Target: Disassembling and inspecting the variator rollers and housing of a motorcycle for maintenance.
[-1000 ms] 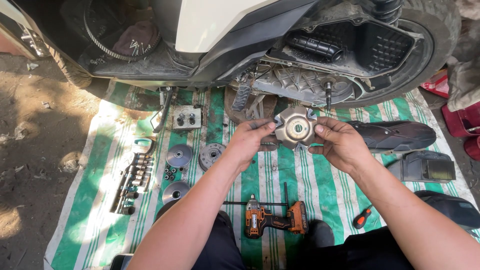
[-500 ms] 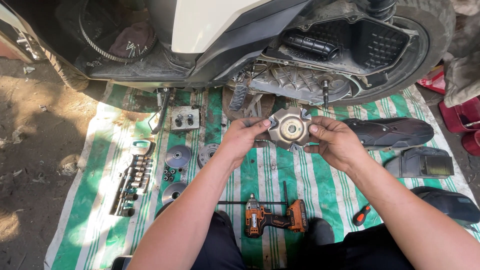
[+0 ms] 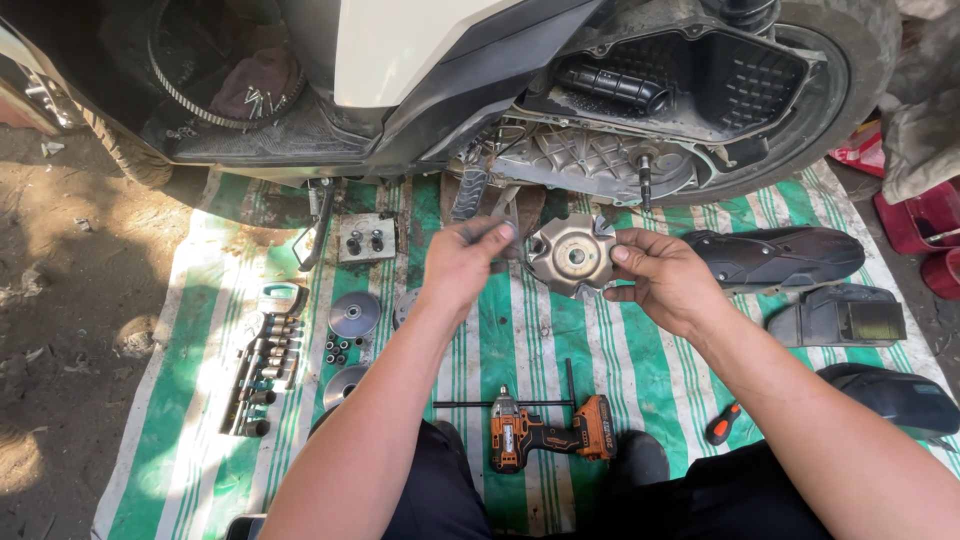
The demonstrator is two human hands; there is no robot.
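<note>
My right hand (image 3: 665, 280) holds a round, ribbed metal pulley plate (image 3: 572, 255) by its right edge, face towards me, above the striped green and white mat (image 3: 520, 340). My left hand (image 3: 462, 262) is just left of the plate and apart from it. Its fingertips pinch a small dark grey part (image 3: 490, 234), too small to identify. Both hands hover below the scooter's open transmission case (image 3: 590, 160), where a bare shaft (image 3: 645, 175) sticks out.
On the mat lie a socket set (image 3: 262, 370), round pulley discs (image 3: 355, 313), an orange impact driver (image 3: 545, 432), a red-handled screwdriver (image 3: 722, 424) and black plastic covers (image 3: 775, 258). A drive belt (image 3: 200, 112) rests on the scooter's footboard. Bare dirt lies to the left.
Both hands held the pulley plate before. My left hand has come off it with the small grey part, and only my right hand holds the plate, now turned slightly.
</note>
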